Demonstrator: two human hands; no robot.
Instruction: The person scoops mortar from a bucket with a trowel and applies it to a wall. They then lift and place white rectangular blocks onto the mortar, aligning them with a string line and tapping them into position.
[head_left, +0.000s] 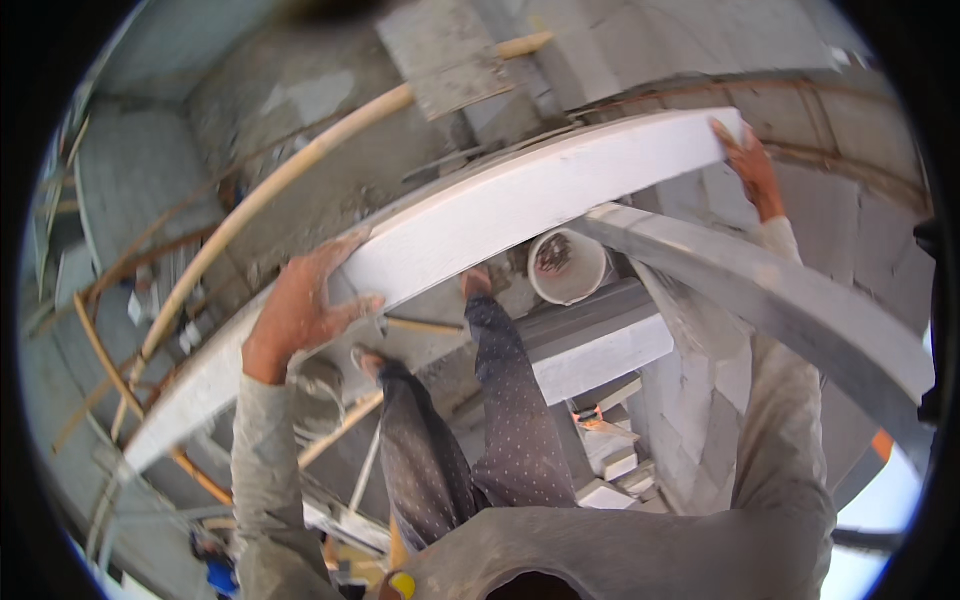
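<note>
Long white block (500, 210): pale, chalky, flat-faced, bowed by lens; lower-left end runs toward frame rim, hard to trace. Held across frame above legs. Left hand (300, 310) fingers curled over near edge; right hand (750, 165) clasping far end, palm hidden. White bucket (568, 265) partly covered beneath block.

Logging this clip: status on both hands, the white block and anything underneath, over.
Left hand and right hand grip opposite ends of long white block. Block held level above wall top. White bucket below it.
</note>
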